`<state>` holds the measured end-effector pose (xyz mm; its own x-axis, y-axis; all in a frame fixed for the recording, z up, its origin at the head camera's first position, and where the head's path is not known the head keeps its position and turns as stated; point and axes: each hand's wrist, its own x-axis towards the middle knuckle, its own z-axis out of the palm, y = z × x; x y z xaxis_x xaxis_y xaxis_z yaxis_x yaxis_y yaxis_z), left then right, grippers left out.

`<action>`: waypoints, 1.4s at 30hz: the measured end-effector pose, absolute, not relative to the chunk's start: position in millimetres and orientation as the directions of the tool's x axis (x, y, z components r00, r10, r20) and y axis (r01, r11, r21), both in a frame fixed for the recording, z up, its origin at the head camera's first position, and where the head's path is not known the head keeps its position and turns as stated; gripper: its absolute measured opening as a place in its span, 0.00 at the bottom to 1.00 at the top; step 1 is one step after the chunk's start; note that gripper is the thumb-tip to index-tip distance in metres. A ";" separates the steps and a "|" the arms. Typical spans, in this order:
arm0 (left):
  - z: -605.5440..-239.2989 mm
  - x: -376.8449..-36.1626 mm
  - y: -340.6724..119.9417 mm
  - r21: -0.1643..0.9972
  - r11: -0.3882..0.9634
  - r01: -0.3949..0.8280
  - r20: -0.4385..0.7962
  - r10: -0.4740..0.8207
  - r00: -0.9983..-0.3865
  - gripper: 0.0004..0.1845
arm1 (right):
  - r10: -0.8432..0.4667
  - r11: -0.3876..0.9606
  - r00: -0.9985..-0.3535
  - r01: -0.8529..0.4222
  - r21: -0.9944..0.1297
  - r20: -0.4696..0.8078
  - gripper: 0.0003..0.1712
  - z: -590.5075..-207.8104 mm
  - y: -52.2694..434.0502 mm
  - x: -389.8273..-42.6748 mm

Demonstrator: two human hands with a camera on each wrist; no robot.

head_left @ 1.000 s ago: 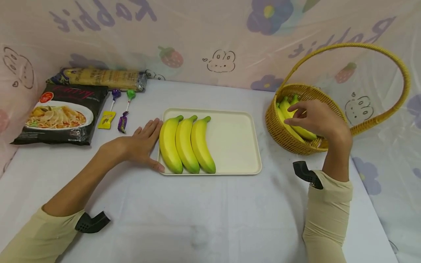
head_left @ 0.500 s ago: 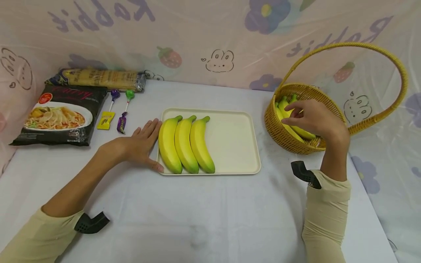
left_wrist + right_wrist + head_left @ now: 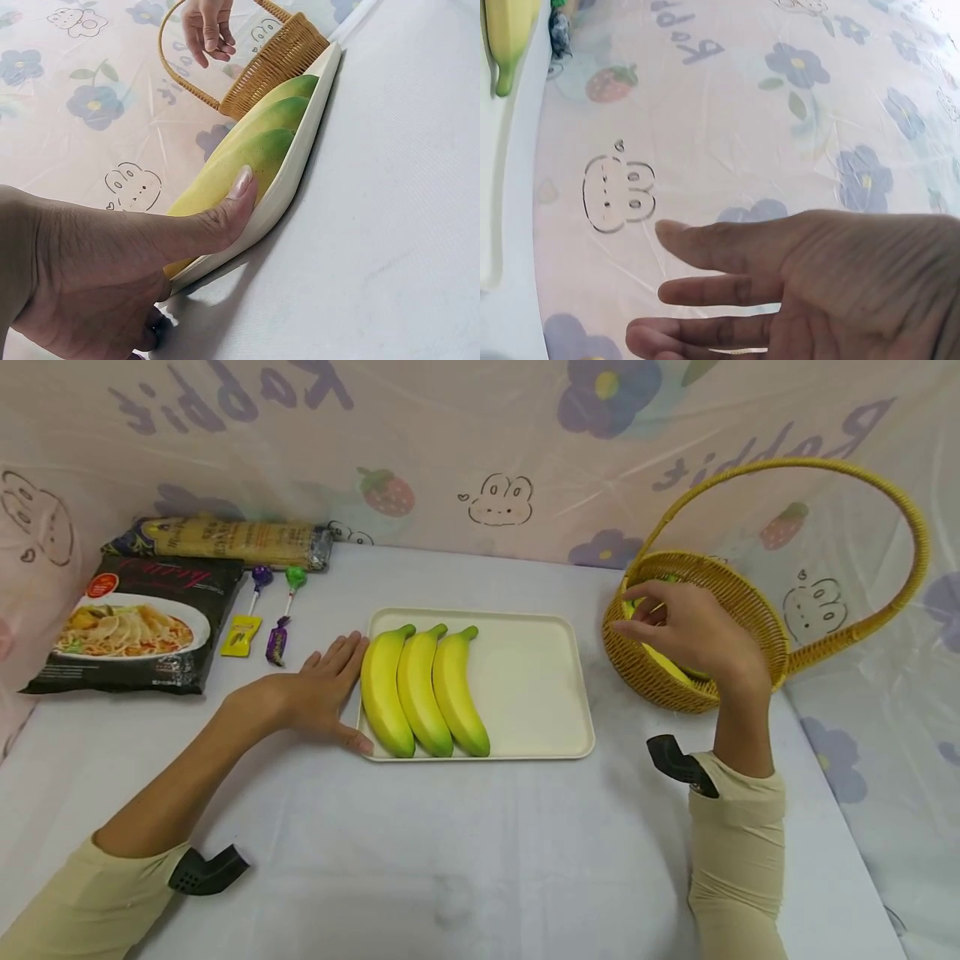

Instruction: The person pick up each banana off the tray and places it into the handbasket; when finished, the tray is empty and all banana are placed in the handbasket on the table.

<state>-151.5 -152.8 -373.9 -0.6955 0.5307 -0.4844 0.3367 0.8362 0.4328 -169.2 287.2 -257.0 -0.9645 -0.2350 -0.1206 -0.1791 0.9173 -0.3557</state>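
Observation:
Three yellow bananas (image 3: 424, 693) with green tips lie side by side in the left half of a cream rectangular tray (image 3: 532, 685). My left hand (image 3: 318, 689) rests flat at the tray's left edge, its fingers straight and its thumb at the near corner; in the left wrist view the thumb (image 3: 232, 202) lies along the rim beside the bananas. Over a wicker basket (image 3: 757, 610) on the right, my right hand (image 3: 690, 627) hovers with loosely bent fingers and nothing between them. Under it, more bananas (image 3: 667, 666) show inside the basket, mostly hidden by the hand.
At the left lie a black noodle packet (image 3: 135, 627), a long pasta packet (image 3: 232, 541), a purple lollipop (image 3: 261, 578), a green lollipop (image 3: 296, 578), and yellow (image 3: 241, 635) and purple (image 3: 277, 642) wrapped candies. The basket's tall handle (image 3: 918, 552) arches up at the right.
My right hand has moved left over the basket, covering more of the bananas in it. The left hand and the bananas on the tray have stayed put.

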 end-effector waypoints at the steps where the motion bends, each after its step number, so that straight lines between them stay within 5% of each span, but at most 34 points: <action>1: -373.5 -151.2 -152.7 0.434 0.836 0.336 -0.486 0.531 -0.694 0.82 | -0.247 0.911 -0.962 -0.190 -0.367 -0.115 0.25 -257.5 283.5 -168.8; 8: -371.9 -150.8 -151.7 0.425 0.835 0.350 -0.487 0.537 -0.689 0.81 | -0.332 0.872 -0.940 -0.273 -0.407 -0.081 0.21 -263.3 265.0 -168.0; 42: -373.8 -151.2 -153.0 0.421 0.837 0.351 -0.490 0.535 -0.689 0.82 | -0.409 0.820 -0.899 -0.286 -0.496 -0.158 0.26 -276.9 230.6 -165.8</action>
